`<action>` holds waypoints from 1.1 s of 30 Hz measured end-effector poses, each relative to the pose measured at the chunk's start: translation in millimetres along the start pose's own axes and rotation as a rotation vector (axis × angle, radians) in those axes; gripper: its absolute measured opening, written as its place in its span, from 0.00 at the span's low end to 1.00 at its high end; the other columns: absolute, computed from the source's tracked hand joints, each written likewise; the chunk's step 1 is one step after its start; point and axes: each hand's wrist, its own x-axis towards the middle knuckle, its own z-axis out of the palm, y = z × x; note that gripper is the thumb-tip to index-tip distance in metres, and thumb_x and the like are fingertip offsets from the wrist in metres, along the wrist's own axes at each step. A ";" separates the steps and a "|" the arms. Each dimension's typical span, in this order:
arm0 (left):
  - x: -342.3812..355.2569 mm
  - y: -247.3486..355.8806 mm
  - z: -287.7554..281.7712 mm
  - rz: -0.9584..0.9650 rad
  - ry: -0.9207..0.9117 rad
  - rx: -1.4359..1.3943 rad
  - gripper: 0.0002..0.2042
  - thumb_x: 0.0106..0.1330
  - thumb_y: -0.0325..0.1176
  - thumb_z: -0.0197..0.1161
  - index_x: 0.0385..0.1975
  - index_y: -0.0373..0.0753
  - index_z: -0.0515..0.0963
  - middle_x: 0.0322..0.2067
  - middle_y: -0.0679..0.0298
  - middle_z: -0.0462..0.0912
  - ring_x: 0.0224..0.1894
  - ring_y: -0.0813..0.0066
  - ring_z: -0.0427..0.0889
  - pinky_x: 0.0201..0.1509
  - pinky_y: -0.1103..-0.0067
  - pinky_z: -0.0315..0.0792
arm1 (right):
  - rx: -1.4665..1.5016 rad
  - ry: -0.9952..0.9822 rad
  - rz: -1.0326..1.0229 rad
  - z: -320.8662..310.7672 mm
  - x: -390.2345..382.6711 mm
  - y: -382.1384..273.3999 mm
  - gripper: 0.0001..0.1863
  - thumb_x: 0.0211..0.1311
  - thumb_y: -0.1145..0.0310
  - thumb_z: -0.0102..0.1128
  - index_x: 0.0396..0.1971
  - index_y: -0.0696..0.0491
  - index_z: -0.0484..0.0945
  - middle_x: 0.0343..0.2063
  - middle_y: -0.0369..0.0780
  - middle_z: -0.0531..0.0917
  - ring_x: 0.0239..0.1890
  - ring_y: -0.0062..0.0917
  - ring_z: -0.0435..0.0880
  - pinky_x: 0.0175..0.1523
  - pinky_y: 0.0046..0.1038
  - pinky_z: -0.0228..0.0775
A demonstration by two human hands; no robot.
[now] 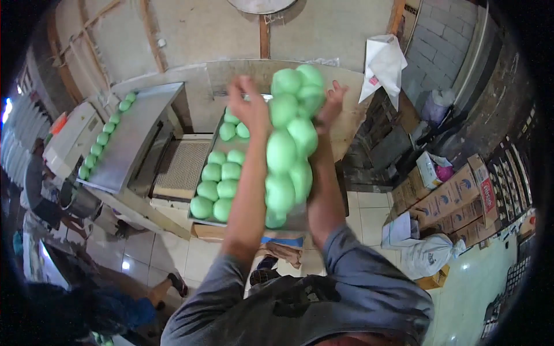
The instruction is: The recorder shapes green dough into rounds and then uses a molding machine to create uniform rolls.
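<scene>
Two bare hands are raised above a metal tray (203, 222) that lies on the worktop (173, 216), and between the forearms runs a long column of pale green dough balls (287, 151), stacked from just above the near edge of the tray up to the fingers. The left hand (248, 106) is spread, palm against the left side of the column near its top. The right hand (328, 104) is also spread, fingers fanned, pressing the column's right side; the right forearm props the lower balls. On the tray, left of the column, more green dough balls (216, 187) sit in rows, touching one another. Left of the tray is a mesh conveyor (182, 167), and beyond it a sloping steel chute (135, 135) with a line of green balls (104, 138) along its far-left edge. Right of the tray, well apart on the floor, stand cardboard boxes (456, 199) and a white sack (430, 254). Another person's sandalled foot (176, 284) shows below the tray, on the tiled floor.
</scene>
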 end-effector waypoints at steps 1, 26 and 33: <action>31.0 -28.8 11.6 0.123 0.212 0.432 0.14 0.71 0.39 0.51 0.47 0.36 0.72 0.36 0.62 0.78 0.38 0.75 0.73 0.43 0.77 0.66 | -0.274 0.098 -0.043 -15.3 33.6 22.3 0.23 0.70 0.53 0.40 0.53 0.56 0.69 0.48 0.43 0.76 0.50 0.33 0.74 0.54 0.35 0.65; -367.8 166.3 -85.5 -0.121 -2.257 -1.070 0.02 0.62 0.23 0.59 0.29 0.33 0.78 0.27 0.60 0.79 0.29 0.71 0.77 0.35 0.79 0.71 | -1.218 1.825 -0.204 -268.3 -661.2 -152.9 0.13 0.61 0.63 0.59 0.37 0.57 0.79 0.32 0.45 0.82 0.33 0.30 0.82 0.39 0.29 0.74; -529.4 388.3 -265.4 -0.974 -2.587 -2.173 0.07 0.61 0.30 0.65 0.26 0.34 0.75 0.27 0.61 0.76 0.28 0.74 0.72 0.31 0.79 0.67 | -0.924 2.032 -0.012 -231.1 -889.9 -151.7 0.18 0.60 0.55 0.59 0.39 0.55 0.80 0.33 0.44 0.84 0.34 0.31 0.83 0.43 0.30 0.74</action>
